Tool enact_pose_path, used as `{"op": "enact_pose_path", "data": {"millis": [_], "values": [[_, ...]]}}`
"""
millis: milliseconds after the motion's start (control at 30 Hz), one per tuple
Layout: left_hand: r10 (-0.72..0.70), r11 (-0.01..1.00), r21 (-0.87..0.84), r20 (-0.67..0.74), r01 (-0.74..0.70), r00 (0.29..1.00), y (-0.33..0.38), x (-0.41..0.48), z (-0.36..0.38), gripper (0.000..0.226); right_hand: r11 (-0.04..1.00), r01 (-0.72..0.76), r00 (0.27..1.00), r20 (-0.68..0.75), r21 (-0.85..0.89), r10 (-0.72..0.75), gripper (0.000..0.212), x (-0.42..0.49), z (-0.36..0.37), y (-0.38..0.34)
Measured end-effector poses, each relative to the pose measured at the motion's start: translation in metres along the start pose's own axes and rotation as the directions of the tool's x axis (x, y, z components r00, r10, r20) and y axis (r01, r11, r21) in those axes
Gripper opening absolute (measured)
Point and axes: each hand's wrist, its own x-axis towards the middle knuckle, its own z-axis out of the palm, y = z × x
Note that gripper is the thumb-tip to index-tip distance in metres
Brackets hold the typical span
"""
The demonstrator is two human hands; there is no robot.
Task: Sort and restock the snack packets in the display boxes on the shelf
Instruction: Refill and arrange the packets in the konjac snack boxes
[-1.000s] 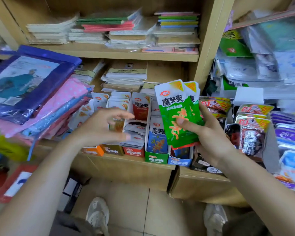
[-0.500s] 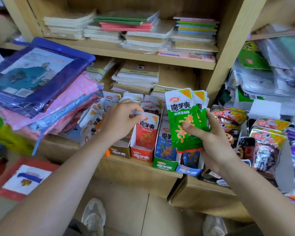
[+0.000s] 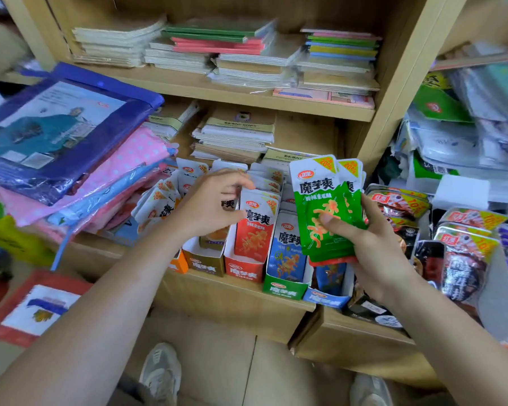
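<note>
My right hand [image 3: 373, 244] grips a fanned stack of green snack packets [image 3: 326, 206], with a red packet edge showing under them, above the blue display box [image 3: 326, 298]. My left hand [image 3: 211, 203] has its fingers curled over the tops of white-topped packets standing between the brown box [image 3: 206, 263] and the red box [image 3: 244, 269]. Its thumb touches the front red packet [image 3: 257, 227]. A blue packet [image 3: 288, 253] stands in the green box [image 3: 285, 288]. An orange box [image 3: 179, 263] is at the row's left end.
Loose white packets [image 3: 162, 200] lean left of the boxes against pink and blue plastic-wrapped goods [image 3: 71, 133]. Notebook stacks [image 3: 235, 133] fill the shelves behind. Dark snack packs [image 3: 464, 259] crowd the right. A wooden upright [image 3: 393, 92] divides the shelves.
My left hand moved right from the brown box's packets and closed over packet tops by the red box. The green stack in my right hand stayed put.
</note>
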Motion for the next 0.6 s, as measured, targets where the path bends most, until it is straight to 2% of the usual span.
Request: {"op": "enact_pose_path", "data": {"millis": [67,133,233,300,467,600], "values": [[0.022,0.997,0.069,0.074,-0.027,0.997,0.002,-0.009,0.001,0.066,1.0,0.006,1.0,0.0,0.007,-0.006,0.056,0.002,0.0,0.001],[0.043,0.969,0.238,0.1,-0.066,0.994,0.006,-0.017,0.005,0.068,1.0,0.018,1.0,0.002,0.014,-0.018,0.056,0.003,-0.001,0.003],[0.13,0.835,0.529,0.078,-0.152,0.988,0.007,-0.023,0.013,0.064,1.0,0.017,1.0,0.006,0.01,-0.017,0.081,0.001,0.0,0.003],[0.174,0.778,0.606,0.048,-0.168,0.983,0.007,-0.025,0.015,0.069,1.0,0.019,1.0,0.012,0.008,-0.019,0.087,0.0,0.0,0.003],[0.192,0.79,0.589,0.03,-0.173,0.981,0.008,-0.028,0.017,0.063,1.0,0.015,1.0,0.026,-0.005,-0.015,0.081,0.002,-0.002,0.004],[0.217,0.885,0.43,-0.039,-0.18,0.975,0.015,-0.034,0.01,0.023,1.0,0.025,1.0,0.013,0.011,-0.025,0.079,0.003,-0.002,0.005]]}}
